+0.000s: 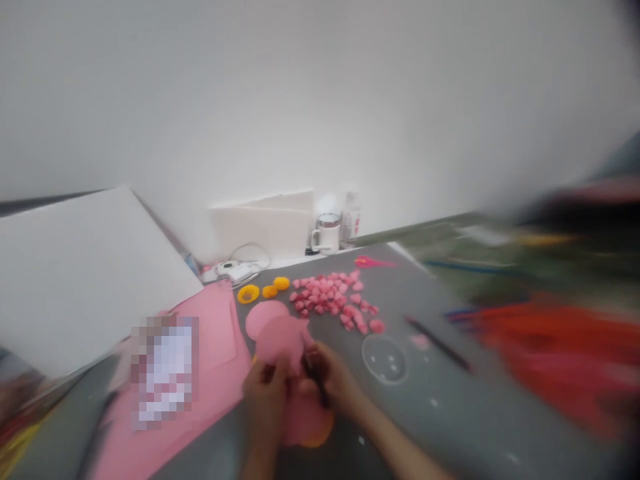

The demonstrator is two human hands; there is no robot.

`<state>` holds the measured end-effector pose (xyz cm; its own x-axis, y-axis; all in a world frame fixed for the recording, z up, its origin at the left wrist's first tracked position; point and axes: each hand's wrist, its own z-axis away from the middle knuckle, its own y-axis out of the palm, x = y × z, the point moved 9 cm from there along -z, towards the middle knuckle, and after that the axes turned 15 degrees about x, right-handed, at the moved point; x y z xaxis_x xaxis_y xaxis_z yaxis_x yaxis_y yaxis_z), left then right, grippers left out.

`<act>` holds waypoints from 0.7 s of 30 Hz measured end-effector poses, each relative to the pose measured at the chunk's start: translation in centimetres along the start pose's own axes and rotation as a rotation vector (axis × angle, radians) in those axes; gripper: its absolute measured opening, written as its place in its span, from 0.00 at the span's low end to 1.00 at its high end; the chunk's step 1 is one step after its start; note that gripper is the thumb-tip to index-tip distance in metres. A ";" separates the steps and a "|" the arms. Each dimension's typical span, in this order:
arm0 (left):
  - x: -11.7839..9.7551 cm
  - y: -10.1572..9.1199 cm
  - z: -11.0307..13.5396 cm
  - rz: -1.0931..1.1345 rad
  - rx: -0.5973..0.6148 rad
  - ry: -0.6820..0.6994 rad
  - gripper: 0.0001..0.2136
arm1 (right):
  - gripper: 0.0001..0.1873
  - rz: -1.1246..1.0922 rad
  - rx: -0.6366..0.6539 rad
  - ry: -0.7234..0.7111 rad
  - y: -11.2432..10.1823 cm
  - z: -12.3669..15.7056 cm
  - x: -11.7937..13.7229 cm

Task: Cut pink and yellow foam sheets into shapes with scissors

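Observation:
A rounded piece of pink paper (280, 335) is pinched by its lower edge in my left hand (267, 383). My right hand (327, 377) is closed around dark-handled scissors (317, 381), whose blades lie at the paper's right edge. Behind it on the grey table lies another rounded pink piece (263, 316). Below and between my hands more rounded pink paper (305, 423) shows, with a yellow-orange edge under it. Motion blur hides whether the blades are apart.
Small pink pieces (327, 293) lie scattered beyond my hands, near yellow rounds (249, 294) and pink scissors (370, 262). Rightward are a clear disc (384, 360), a dark pencil (440, 344) and blurred red material (555, 360). Pink sheets (215, 333), a white board (95, 273) and a mug (329, 235) stand around.

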<state>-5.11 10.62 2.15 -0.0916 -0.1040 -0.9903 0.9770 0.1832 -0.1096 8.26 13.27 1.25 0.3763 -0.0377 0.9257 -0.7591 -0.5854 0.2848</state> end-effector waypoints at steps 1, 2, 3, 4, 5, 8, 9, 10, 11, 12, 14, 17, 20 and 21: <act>0.0 0.0 0.0 -0.012 -0.001 -0.003 0.12 | 0.26 -0.006 -0.008 0.012 0.0 0.0 -0.3; 0.0 -0.1 0.0 -0.020 -0.001 -0.006 0.12 | 0.26 -0.011 -0.017 0.027 0.1 0.0 -0.6; 0.1 -0.1 0.0 -0.023 0.000 -0.010 0.12 | 0.26 -0.017 -0.026 0.041 0.0 0.0 -0.9; 0.2 -0.1 0.0 -0.021 0.003 -0.015 0.12 | 0.26 -0.023 -0.034 0.050 0.0 0.0 -1.1; 0.4 -0.1 0.0 -0.016 0.001 -0.019 0.12 | 0.26 -0.027 -0.043 0.053 -0.1 0.0 -1.4; 0.8 0.0 -0.1 0.027 -0.004 -0.021 0.12 | 0.23 -0.018 -0.073 0.040 -0.3 0.1 -1.7; 0.8 0.1 -0.2 0.046 -0.002 -0.017 0.13 | 0.22 -0.011 -0.082 0.036 -0.4 0.1 -1.7; 0.7 0.2 -0.2 0.057 0.002 -0.009 0.13 | 0.21 -0.007 -0.090 0.034 -0.4 0.2 -1.7; 0.4 0.5 -0.2 0.058 0.011 0.000 0.14 | 0.20 -0.009 -0.096 0.032 -0.4 0.2 -1.6; 0.1 0.6 -0.2 0.049 0.020 0.010 0.14 | 0.20 -0.015 -0.099 0.030 -0.3 0.2 -1.5; -0.7 0.9 -0.2 0.007 0.035 0.032 0.14 | 0.20 -0.030 -0.096 0.037 -0.1 0.2 -1.2; -1.4 1.0 -0.2 -0.055 0.046 0.036 0.15 | 0.21 -0.035 -0.073 0.046 0.3 0.1 -0.5; -1.6 1.0 -0.2 -0.111 0.059 0.027 0.16 | 0.23 -0.033 -0.057 0.005 0.3 0.0 0.7; -1.6 1.0 -0.3 -0.130 0.066 0.027 0.17 | 0.23 -0.031 -0.058 -0.012 0.2 -0.1 1.0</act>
<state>-3.99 11.22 3.63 -0.2223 -0.0958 -0.9703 0.9670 0.1053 -0.2319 8.46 13.17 2.25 0.4062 -0.0299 0.9133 -0.7762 -0.5388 0.3275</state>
